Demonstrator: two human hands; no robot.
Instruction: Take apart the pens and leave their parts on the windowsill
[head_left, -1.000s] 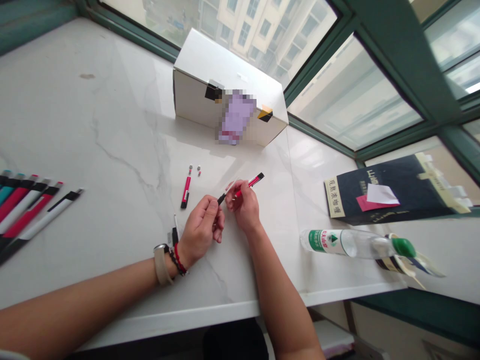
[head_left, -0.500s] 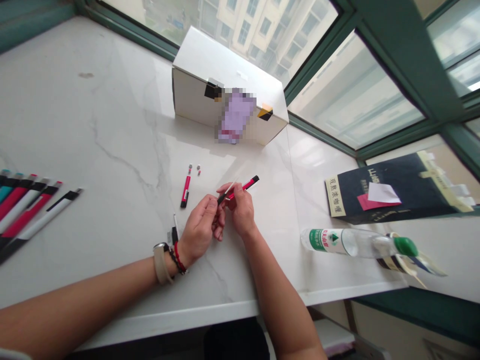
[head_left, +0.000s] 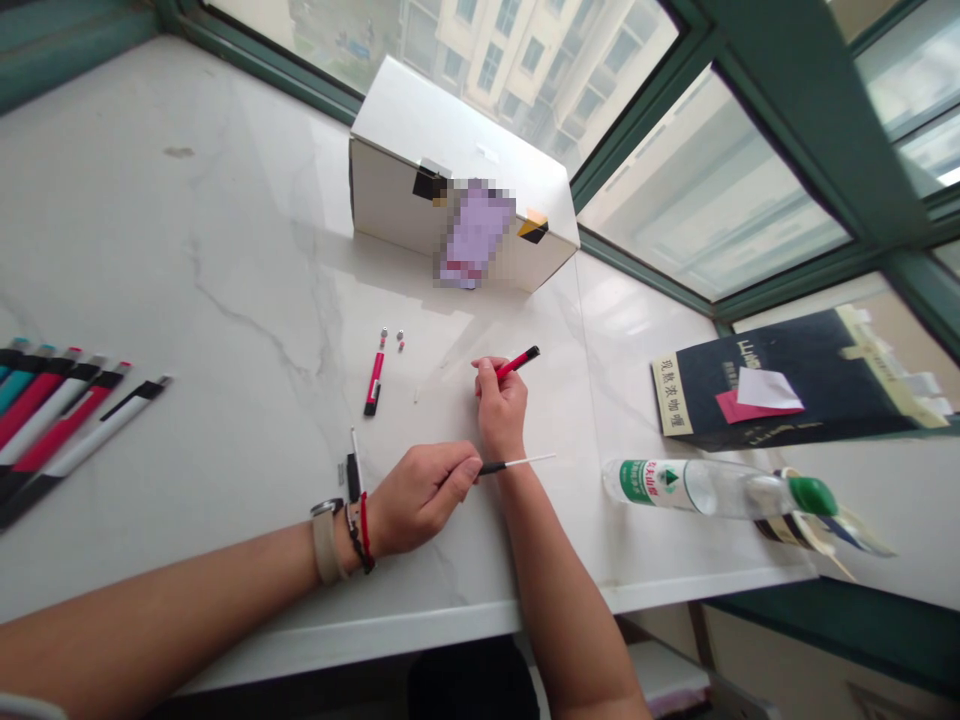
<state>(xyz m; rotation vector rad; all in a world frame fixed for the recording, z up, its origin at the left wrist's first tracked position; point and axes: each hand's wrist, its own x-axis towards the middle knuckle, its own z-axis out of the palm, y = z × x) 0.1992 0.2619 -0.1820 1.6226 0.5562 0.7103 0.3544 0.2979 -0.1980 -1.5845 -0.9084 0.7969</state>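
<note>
My left hand (head_left: 427, 495), wearing a watch (head_left: 327, 540) and bracelets, is closed on a black pen grip (head_left: 491, 468) from which a thin white refill (head_left: 532, 460) sticks out, passing over my right wrist. Higher up, my right hand (head_left: 501, 405) is closed round a red pen barrel (head_left: 519, 361) with a black end. Left of it on the table lie another red barrel (head_left: 373, 385) and two small metal-and-pink pieces, one (head_left: 383, 337) beside the other (head_left: 400, 341). A second black grip (head_left: 352, 475) with a refill lies behind my left wrist. A tiny pale piece (head_left: 416, 396) rests between the hands and the barrel.
Several pens (head_left: 71, 440) lie in a row at the left. A white box (head_left: 390, 190) with a blurred purple item (head_left: 476, 235) on its front stands by the window. To the right are a water bottle (head_left: 705, 487) and a dark paper bag (head_left: 697, 375).
My hands have moved apart. The left came down and right with the black grip and refill, now pointing right. The right shifted slightly up and right with the red barrel.
</note>
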